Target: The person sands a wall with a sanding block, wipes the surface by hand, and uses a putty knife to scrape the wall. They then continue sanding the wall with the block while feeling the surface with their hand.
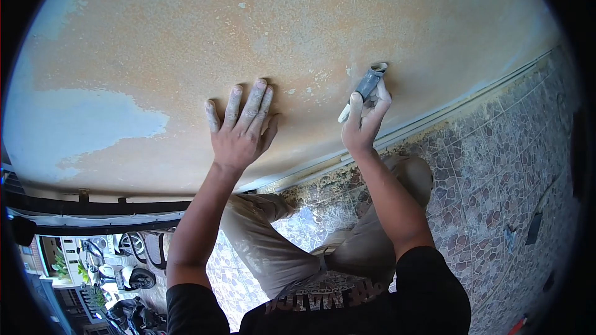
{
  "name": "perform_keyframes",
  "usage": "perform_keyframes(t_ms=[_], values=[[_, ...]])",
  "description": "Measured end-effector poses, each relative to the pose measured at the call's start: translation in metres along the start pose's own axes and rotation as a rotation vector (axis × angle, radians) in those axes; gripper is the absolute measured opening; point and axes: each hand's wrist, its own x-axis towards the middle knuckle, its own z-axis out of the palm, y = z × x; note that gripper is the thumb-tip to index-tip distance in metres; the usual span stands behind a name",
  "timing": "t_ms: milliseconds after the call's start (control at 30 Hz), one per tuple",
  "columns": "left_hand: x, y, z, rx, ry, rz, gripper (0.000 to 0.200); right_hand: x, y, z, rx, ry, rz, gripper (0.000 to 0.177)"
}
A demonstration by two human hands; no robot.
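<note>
A large wall-like surface (298, 25) with worn tan and pale patches fills the upper view. My left hand (242, 125) lies on it with fingers spread, dusty at the tips, holding nothing. To the right, my right hand (366, 118) grips a small dark grey folded piece (372, 80), apparently a sanding pad or sheet, between thumb and fingers. The piece is held at or very near the surface; exact contact cannot be made out. Left of my left hand is a bluish-white patch (93, 124).
A ledge (397, 139) runs along the surface's lower edge. Beyond it is a stone-patterned tiled floor (472, 174), with a dark flat piece (534, 228) lying on it. Parked motorbikes (127, 277) stand at the lower left. My bent legs are below.
</note>
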Motion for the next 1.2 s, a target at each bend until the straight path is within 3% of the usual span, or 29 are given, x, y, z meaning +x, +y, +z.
perform_keyframes(t_ms=[67,133,167,333,433,500,567,600,667,700,733,767,800,867,933,1000,1067,1200], values=[[-0.009,0.019,0.008,-0.032,-0.020,-0.065,0.067,0.003,-0.011,-0.002,-0.047,-0.010,-0.076,0.051],[-0.015,0.040,0.013,-0.068,-0.045,-0.125,0.069,-0.002,-0.007,-0.009,0.093,0.014,0.070,0.050],[-0.017,0.049,0.015,-0.112,-0.077,-0.173,0.070,-0.004,0.005,-0.015,-0.063,0.046,-0.047,0.050],[-0.025,0.094,0.009,-0.400,-0.293,-0.298,0.072,-0.040,0.021,-0.059,-0.342,-0.097,-0.100,0.045],[-0.041,0.126,0.009,-0.780,-0.353,-0.310,0.075,-0.065,0.015,-0.066,-0.293,-0.210,0.126,0.042],[-0.059,0.142,0.007,-0.921,-0.350,-0.327,0.075,-0.079,0.001,-0.068,-0.097,-0.293,0.530,0.040],[-0.081,0.158,0.002,-1.434,-0.481,-0.621,0.078,-0.096,-0.018,-0.064,0.139,-0.226,0.850,0.041],[-0.094,0.165,0.000,-1.447,-0.468,-0.632,0.078,-0.110,-0.010,-0.078,0.316,-0.266,1.106,0.040],[-0.123,0.171,-0.002,-1.772,-0.408,-0.930,0.081,-0.126,-0.025,-0.066,0.325,-0.257,1.225,0.039],[-0.140,0.169,-0.002,-1.864,-0.422,-1.025,0.082,-0.128,-0.030,-0.064,0.309,-0.268,1.248,0.039],[-0.158,0.166,0.000,-1.879,-0.421,-1.075,0.075,-0.130,-0.033,-0.062,0.226,-0.467,1.263,0.038],[-0.175,0.162,0.003,-1.958,-0.377,-1.244,0.071,-0.133,-0.034,-0.061,0.148,-0.661,1.278,0.038],[-0.189,0.155,0.002,-2.026,-0.339,-1.421,0.068,-0.129,-0.028,-0.064,0.144,-0.644,1.307,0.040],[-0.217,0.137,0.005,-2.032,-0.184,-1.648,0.064,-0.115,-0.002,-0.067,0.298,-0.275,1.274,0.040],[-0.226,0.119,-0.009,-2.059,-0.100,-1.765,0.065,-0.088,0.016,-0.088,0.433,-0.091,1.181,0.038],[-0.234,0.119,-0.010,-2.058,-0.082,-1.808,0.065,-0.076,0.020,-0.096,0.486,-0.002,1.146,0.038],[-0.234,0.125,-0.010,-2.081,-0.168,-1.820,0.065,-0.083,0.017,-0.093,0.505,-0.068,1.164,0.038],[-0.220,0.145,-0.006,-2.085,-0.333,-1.666,0.066,-0.103,0.009,-0.080,0.353,-0.307,1.301,0.039]])
